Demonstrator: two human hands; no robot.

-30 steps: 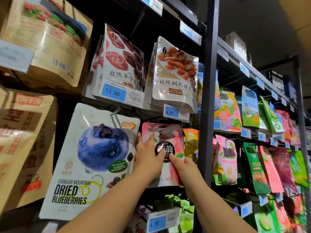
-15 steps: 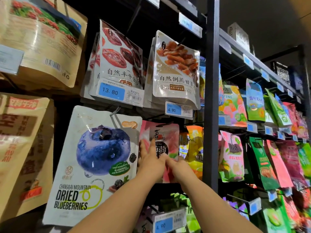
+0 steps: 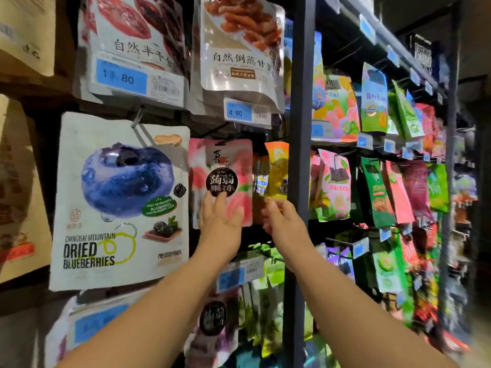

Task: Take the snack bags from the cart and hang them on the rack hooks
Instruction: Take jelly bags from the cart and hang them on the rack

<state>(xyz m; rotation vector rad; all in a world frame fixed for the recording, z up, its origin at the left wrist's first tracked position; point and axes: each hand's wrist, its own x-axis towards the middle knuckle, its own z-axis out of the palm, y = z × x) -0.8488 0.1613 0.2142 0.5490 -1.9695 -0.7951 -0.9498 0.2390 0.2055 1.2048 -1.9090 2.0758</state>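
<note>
The right hand (image 3: 281, 219) has left the pink bag (image 3: 220, 166), loosely curled, seemingly empty. The left hand (image 3: 221, 221) rests flat on it; it looks hung.

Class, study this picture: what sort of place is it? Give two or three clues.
Probably a shop's snack aisle: bags like the dried blueberries bag hang on hooks, blue price tags mark them, and a metal rack post divides the display.

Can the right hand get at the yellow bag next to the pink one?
Probably yes. The right hand is just below the yellow bag with nothing between them; the left hand rests on the pink bag, and the post stands right of the yellow bag, not across it.
</note>
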